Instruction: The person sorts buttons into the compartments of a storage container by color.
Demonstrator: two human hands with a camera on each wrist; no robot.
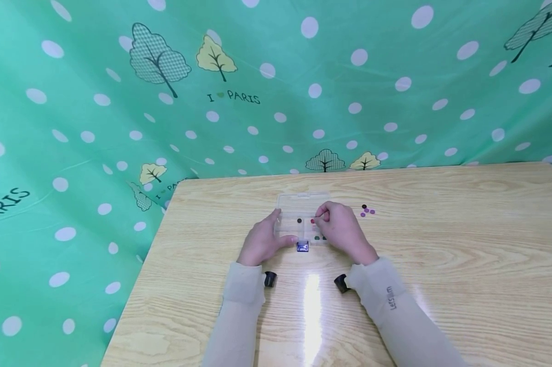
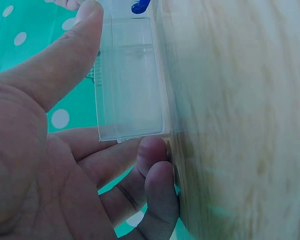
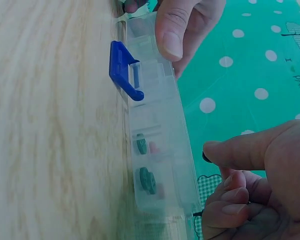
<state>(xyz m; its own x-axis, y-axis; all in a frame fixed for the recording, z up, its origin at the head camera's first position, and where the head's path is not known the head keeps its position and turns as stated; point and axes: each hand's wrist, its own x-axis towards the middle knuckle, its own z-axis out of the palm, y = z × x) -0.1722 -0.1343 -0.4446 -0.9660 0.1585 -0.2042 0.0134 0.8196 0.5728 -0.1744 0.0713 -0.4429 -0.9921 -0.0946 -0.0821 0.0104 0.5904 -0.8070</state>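
Note:
A clear plastic compartment box (image 1: 290, 225) with a blue latch (image 1: 303, 246) lies on the table, lid raised toward the back. My left hand (image 1: 262, 239) holds its left end, thumb at the front wall and fingers about the side. Over the right half hovers my right hand (image 1: 342, 227), pinching a small black button (image 3: 206, 156) mostly hidden by the thumb tip. Inside the box sit a black button (image 1: 299, 220), a red button (image 1: 312, 221) and green buttons (image 3: 147, 180), seen through the front wall in the right wrist view.
To the right of the box, a black button (image 1: 364, 206) and several purple buttons (image 1: 366, 210) lie loose on the wooden table (image 1: 441, 265). A green dotted curtain (image 1: 276, 92) hangs behind the table and along its left side.

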